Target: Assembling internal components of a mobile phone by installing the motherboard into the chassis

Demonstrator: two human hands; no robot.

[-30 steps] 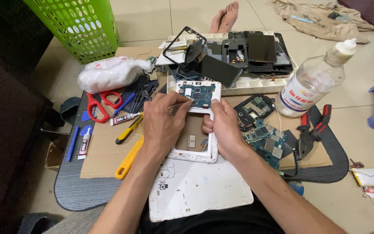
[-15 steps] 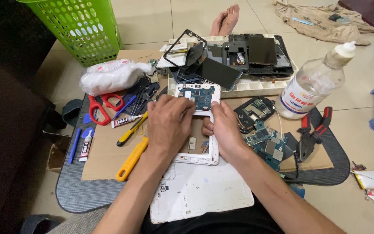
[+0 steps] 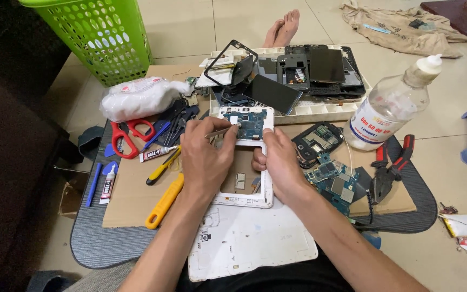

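A white tablet frame (image 3: 267, 190) with a blue circuit board (image 3: 251, 117) at its top lies on a cardboard sheet (image 3: 131, 200). My left hand (image 3: 205, 158) rests on the frame's left side and pinches thin metal tweezers (image 3: 221, 131) whose tip points at the board. My right hand (image 3: 280, 165) grips the frame's right edge, thumb on the inner rim. A white back cover (image 3: 249, 243) lies just below the frame, near my lap.
Red scissors (image 3: 127, 134), a yellow cutter (image 3: 164, 201), a yellow screwdriver (image 3: 162, 166) and glue tubes (image 3: 108, 185) lie left. Loose circuit boards (image 3: 331, 176), red pliers (image 3: 390, 167) and a clear bottle (image 3: 387, 105) sit right. A tray of phone parts (image 3: 309, 73) and a green basket (image 3: 95, 35) stand behind.
My left hand has shifted up so the tweezers' tip now reaches the circuit board. The right hand keeps its hold on the frame's edge. The view moved slightly.
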